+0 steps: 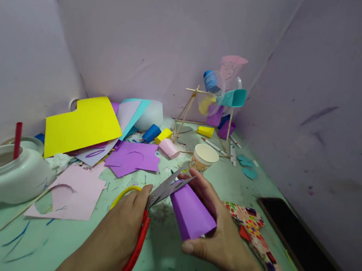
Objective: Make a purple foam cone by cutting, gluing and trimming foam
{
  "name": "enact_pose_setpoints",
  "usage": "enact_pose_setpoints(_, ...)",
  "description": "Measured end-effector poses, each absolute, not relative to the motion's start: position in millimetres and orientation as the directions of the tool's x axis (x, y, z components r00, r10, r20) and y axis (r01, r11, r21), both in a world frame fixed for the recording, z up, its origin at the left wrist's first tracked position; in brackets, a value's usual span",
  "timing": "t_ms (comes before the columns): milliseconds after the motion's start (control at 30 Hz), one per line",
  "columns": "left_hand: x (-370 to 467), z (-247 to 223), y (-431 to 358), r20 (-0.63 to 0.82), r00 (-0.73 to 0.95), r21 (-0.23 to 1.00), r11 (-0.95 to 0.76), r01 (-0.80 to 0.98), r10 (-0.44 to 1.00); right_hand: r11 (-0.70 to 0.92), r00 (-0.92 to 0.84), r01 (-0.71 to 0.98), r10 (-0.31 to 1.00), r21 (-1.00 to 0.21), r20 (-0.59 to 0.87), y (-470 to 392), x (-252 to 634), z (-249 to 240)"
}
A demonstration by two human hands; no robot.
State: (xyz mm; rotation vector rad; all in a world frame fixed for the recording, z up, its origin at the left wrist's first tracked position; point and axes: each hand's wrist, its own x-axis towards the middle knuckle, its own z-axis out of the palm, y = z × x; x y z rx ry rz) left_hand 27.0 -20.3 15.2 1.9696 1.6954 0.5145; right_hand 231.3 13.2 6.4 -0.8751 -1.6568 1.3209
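Note:
My left hand (123, 232) is closed round the handles of a pair of scissors (143, 226), one handle yellow and one red. The scissors' blades (167, 188) are parted and lie at the upper left edge of a purple paper cup shape (191, 216). That purple piece is held in my right hand (218, 225), thumb below and fingers behind its far side. Just beyond my right fingers stands a white-rimmed paper cup (204, 155).
A white teapot-like vessel (17, 177) stands at the left. Coloured paper sheets (85, 126) lie behind it. A stick frame (188, 109) with hanging cups is at the back, and a dark phone-like slab (301, 248) lies right, beside a floral glue gun (263, 246).

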Motion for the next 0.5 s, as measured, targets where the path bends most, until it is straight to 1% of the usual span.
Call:
enact_pose_setpoints(167, 27.7, 17.3, -21.0, -0.045, 0.15, 0.576, -0.097, 0.811, 0.988, 0.24, -0.424, 0.052, 0.884, -0.969, 0.197, 12.2, 231.7, 4.5)
enact_pose_setpoints(500, 26.3, 15.7, -21.7, -0.033, 0.139, 0.648, -0.085, 0.757, 0.99, 0.233, -0.418, 0.045, 0.888, -0.972, 0.193, 11.9, 229.7, 3.7)
